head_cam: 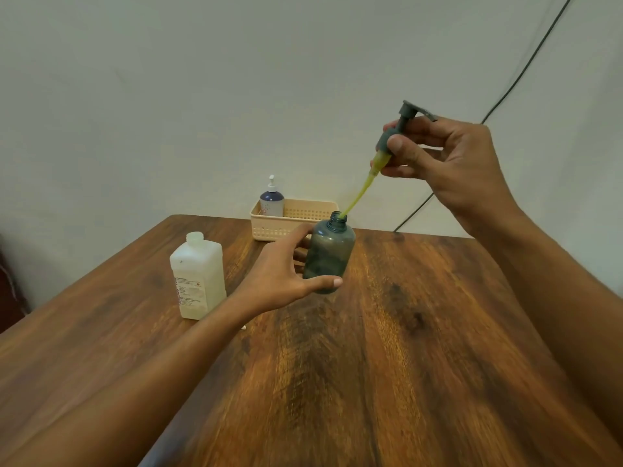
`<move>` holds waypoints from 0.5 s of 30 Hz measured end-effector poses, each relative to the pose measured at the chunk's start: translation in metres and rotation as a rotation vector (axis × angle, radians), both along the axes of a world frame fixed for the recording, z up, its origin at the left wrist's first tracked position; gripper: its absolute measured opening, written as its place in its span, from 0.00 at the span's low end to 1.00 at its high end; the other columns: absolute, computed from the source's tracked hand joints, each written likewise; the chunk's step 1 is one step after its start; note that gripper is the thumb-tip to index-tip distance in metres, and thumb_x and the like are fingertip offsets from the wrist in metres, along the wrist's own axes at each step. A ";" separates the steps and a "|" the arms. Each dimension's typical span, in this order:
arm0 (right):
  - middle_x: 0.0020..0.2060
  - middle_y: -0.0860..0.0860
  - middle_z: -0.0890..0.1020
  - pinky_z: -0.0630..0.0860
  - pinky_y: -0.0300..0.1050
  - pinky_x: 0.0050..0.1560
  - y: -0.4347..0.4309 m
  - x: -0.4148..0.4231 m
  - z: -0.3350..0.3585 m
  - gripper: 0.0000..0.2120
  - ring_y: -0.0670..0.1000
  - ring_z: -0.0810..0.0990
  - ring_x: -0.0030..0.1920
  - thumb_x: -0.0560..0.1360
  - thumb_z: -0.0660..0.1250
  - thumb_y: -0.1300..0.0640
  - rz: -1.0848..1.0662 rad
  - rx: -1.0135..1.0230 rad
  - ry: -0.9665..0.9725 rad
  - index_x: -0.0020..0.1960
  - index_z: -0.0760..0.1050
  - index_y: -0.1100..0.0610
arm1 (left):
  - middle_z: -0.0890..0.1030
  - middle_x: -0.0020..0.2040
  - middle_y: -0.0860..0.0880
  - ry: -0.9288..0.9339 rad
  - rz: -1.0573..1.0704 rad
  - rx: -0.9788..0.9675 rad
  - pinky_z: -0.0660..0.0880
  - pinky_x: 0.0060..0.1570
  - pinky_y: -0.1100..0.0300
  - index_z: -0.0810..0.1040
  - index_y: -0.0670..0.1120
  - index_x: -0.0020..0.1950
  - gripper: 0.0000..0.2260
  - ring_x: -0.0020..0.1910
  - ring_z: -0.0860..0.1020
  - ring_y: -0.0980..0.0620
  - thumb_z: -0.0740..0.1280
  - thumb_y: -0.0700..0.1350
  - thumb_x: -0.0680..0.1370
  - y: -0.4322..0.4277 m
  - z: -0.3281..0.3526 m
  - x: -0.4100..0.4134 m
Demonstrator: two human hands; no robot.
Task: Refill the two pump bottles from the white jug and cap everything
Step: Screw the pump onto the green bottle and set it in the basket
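Grey pump bottle (328, 257), translucent and round-shouldered, sits uncapped at the centre of the wooden table (421, 348), gripped by the curled fingers of the left hand (281, 273), whose thumb hides its base. At 1 o'clock the right hand (448, 160) pinches the grey pump head (399, 129); its yellowish dip tube (359, 197) ends hidden inside the neck. At 9 o'clock stands the capless, square-sided white jug (199, 278), its label unreadable.

Beige basket (269, 230) on the wooden table (404, 332), far edge — black cable (526, 67) down the wall (168, 96).
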State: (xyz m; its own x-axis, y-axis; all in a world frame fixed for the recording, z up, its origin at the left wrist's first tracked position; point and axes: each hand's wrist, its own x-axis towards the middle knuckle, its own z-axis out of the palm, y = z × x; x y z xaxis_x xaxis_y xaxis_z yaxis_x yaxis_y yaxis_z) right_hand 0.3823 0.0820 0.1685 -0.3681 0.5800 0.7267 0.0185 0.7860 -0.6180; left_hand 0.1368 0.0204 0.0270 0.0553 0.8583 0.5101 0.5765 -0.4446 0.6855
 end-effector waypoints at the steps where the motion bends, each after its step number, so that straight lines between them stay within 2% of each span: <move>1: 0.54 0.55 0.89 0.88 0.52 0.54 0.000 -0.002 -0.002 0.14 0.55 0.91 0.53 0.81 0.74 0.57 0.009 -0.010 -0.013 0.64 0.83 0.61 | 0.74 0.58 0.71 0.002 -0.002 0.001 0.75 0.45 0.77 0.65 0.75 0.66 0.33 0.54 0.77 0.71 0.78 0.67 0.66 -0.001 0.001 0.001; 3: 0.54 0.53 0.89 0.88 0.51 0.53 0.001 -0.007 -0.009 0.14 0.53 0.91 0.53 0.80 0.75 0.56 0.027 -0.022 -0.062 0.64 0.83 0.60 | 0.74 0.57 0.72 0.000 -0.002 0.002 0.75 0.44 0.78 0.65 0.76 0.65 0.32 0.53 0.77 0.73 0.78 0.68 0.66 -0.002 0.002 0.003; 8: 0.55 0.50 0.90 0.87 0.46 0.54 0.007 -0.019 -0.031 0.16 0.48 0.89 0.56 0.79 0.76 0.55 0.062 -0.057 -0.237 0.65 0.84 0.56 | 0.73 0.57 0.70 0.017 0.022 0.009 0.75 0.40 0.75 0.64 0.73 0.69 0.36 0.52 0.77 0.69 0.76 0.70 0.65 -0.003 0.003 0.006; 13: 0.54 0.44 0.90 0.85 0.40 0.55 0.013 -0.021 -0.046 0.15 0.43 0.88 0.56 0.79 0.76 0.53 0.077 -0.110 -0.346 0.65 0.85 0.55 | 0.75 0.58 0.68 0.005 0.029 0.010 0.77 0.47 0.70 0.65 0.72 0.70 0.37 0.54 0.79 0.66 0.76 0.72 0.65 -0.002 0.000 0.006; 15: 0.54 0.43 0.90 0.85 0.39 0.55 0.014 -0.021 -0.047 0.15 0.42 0.88 0.57 0.80 0.76 0.53 0.071 -0.118 -0.365 0.65 0.86 0.54 | 0.75 0.58 0.70 -0.001 0.032 0.009 0.77 0.47 0.70 0.64 0.74 0.69 0.36 0.54 0.79 0.66 0.75 0.73 0.64 -0.002 0.000 0.006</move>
